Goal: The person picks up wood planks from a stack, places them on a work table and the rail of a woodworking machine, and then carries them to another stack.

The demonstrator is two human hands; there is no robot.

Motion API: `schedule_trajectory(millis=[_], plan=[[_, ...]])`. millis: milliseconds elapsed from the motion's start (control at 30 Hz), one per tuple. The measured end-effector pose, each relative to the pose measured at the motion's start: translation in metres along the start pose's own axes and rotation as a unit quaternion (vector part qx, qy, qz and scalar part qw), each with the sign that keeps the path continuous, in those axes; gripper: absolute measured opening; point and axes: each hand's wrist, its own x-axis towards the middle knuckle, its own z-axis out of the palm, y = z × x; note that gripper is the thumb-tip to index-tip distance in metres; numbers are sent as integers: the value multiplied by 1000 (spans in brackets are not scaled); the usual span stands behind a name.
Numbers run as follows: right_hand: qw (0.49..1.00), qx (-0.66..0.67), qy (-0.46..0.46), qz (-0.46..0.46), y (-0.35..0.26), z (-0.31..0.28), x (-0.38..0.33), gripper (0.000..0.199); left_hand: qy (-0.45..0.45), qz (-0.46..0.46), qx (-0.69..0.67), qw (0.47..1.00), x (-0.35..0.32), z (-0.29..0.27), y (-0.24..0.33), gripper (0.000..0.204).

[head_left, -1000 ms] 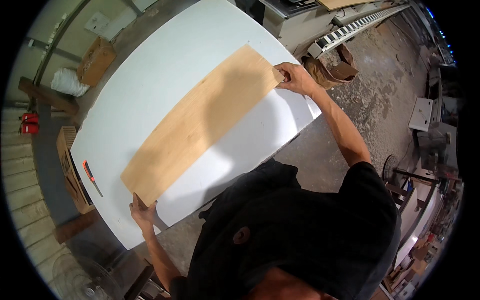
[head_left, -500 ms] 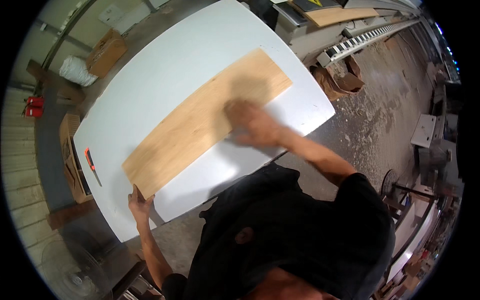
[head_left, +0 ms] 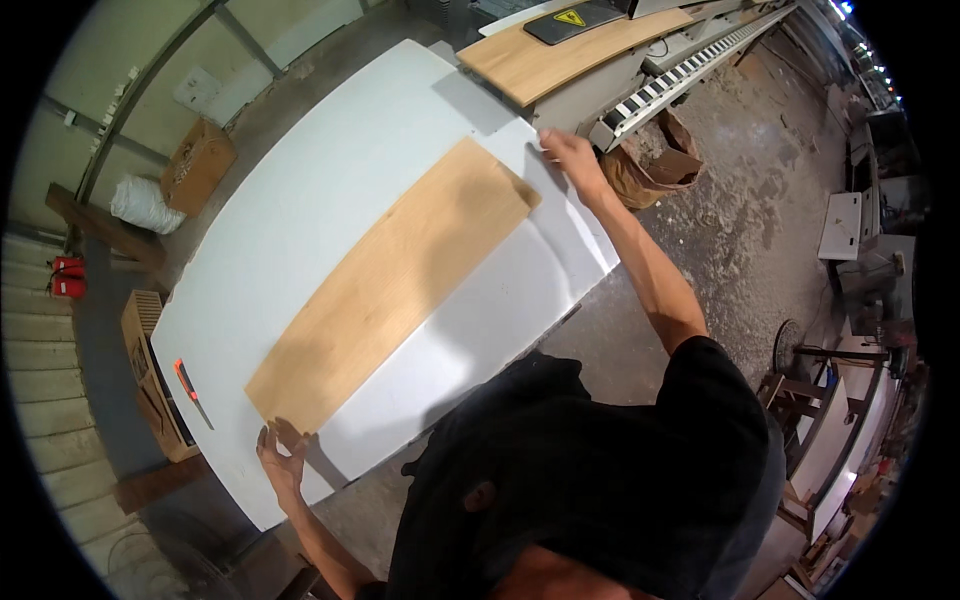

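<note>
A pale wood-grain board (head_left: 390,290) lies flat and slantwise on a white-topped table (head_left: 300,230). At the board's lower left end is my left hand (head_left: 283,460), its thumb and fingers apart and curved at the end edge, seemingly touching it. My right hand (head_left: 568,158) is off the board, past its far right end, over the table's right edge. Its fingers are stretched out, and I see nothing in them. An orange and black utility knife (head_left: 190,390) rests on the tabletop left of the board.
Behind the table, another wood board (head_left: 640,45) bears a dark plate with a yellow warning sign (head_left: 570,20). A striped rail (head_left: 690,75) runs beside it, above an open brown bag (head_left: 655,165). Cardboard boxes (head_left: 200,165) and a white sack (head_left: 145,203) stand at left.
My right hand has left the board's surface and moved far right, to the table's edge. My left hand remains at the board's lower left end, its fingers looser. The whole view has shifted.
</note>
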Motion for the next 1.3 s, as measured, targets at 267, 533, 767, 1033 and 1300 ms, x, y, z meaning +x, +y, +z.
schedule_trajectory(millis=[267,533,767,1033,1300], plan=[[936,328,106,77,-34,21,90,30,-23,-62,-474,878,90,-8,170,61],[916,325,216,96,-10,-30,127,36,-81,-46,-620,779,188,7,332,62],[912,348,212,49,-10,-21,132,32,-170,-109,-753,626,271,37,386,55],[880,337,332,47,-15,-18,147,30,-77,-124,-692,707,256,36,342,46],[863,284,416,48,0,-15,159,31,0,-163,-680,715,167,26,203,32]])
